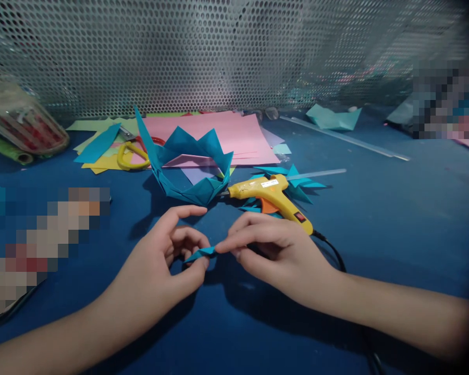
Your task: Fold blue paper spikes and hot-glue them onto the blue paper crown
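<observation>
Head view: I pinch a small folded blue paper piece between both hands, left hand at one tip and right hand at the other, low over the blue surface, so its crease stays tight; glue gun and paper crown lie just beyond

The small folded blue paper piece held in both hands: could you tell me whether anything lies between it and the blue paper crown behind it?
Nothing visible does. The folded blue piece is pinched between the left hand and right hand; bare table lies between it and the paper crown. The glue gun lies to the right.
</observation>
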A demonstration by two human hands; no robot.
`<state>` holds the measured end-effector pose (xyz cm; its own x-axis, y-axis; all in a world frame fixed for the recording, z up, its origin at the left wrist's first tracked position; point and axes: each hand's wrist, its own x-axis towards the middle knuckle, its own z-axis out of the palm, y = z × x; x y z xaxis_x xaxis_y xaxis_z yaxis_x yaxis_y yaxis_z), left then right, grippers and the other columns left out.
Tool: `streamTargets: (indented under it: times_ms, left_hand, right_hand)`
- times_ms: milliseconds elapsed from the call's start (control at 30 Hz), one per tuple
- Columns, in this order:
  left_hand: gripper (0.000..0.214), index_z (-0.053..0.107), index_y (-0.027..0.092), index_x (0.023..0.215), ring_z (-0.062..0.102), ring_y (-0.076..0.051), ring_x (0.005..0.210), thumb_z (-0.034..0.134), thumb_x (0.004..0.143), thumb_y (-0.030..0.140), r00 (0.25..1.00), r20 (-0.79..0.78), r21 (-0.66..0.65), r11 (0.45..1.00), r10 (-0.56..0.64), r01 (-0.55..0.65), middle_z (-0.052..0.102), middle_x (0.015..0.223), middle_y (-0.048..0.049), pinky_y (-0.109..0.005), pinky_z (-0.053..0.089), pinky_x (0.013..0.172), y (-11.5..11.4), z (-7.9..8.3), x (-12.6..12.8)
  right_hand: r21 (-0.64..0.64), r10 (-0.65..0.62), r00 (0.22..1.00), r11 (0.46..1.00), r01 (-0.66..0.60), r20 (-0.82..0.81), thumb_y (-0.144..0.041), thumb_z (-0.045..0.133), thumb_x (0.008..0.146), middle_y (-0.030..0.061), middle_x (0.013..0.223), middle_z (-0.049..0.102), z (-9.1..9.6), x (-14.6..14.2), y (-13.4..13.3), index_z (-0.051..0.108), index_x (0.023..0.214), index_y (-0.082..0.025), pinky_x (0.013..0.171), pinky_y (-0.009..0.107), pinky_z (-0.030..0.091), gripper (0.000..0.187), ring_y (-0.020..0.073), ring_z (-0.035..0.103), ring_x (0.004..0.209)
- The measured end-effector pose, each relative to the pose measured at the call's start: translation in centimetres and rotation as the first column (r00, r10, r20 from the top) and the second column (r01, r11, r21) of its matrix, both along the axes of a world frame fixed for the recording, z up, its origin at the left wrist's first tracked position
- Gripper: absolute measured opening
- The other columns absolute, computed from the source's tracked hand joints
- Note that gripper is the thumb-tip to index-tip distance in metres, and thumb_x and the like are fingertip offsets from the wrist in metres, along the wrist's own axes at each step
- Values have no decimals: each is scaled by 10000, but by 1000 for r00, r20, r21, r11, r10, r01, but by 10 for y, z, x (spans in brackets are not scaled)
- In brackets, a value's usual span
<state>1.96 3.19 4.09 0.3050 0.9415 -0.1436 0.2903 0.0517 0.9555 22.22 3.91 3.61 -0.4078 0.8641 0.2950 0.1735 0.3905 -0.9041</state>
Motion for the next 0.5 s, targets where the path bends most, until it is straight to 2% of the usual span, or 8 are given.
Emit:
streamTargets:
  times_ms: [200, 367, 500]
  left_hand:
    - [473, 465, 309, 1240, 521, -85, 662, 609, 801, 204, 996, -20, -46, 996, -82, 81, 659, 846, 66, -191, 444, 633, -3, 1, -4]
    - [461, 424, 306, 1259, 609, -123, 814, 567, 827, 230, 992, 10, -89, 988, -122, 123, 663, 891, 42, -227, 481, 724, -2, 1, -4]
    - [449, 439, 284, 1230, 613, -135, 827, 576, 805, 233, 989, 10, -90, 985, -145, 145, 646, 882, 33, -246, 483, 736, -2, 2, -3]
  right_hand:
    - [67, -9, 997, 998, 4, 77, -42, 541, 770, 12, 769, 693, -1, -2, -1, 747, 822, -196, 569, 194, 494, 263, 100, 619, 664]
    - [138, 22, 995, 990, -35, 100, -49, 556, 789, 18, 772, 692, 0, -2, -3, 731, 846, -189, 589, 207, 512, 231, 107, 630, 663]
    - [149, 45, 993, 987, -62, 111, -50, 556, 803, 25, 797, 700, 0, -1, -3, 733, 871, -180, 611, 203, 527, 229, 106, 639, 675]
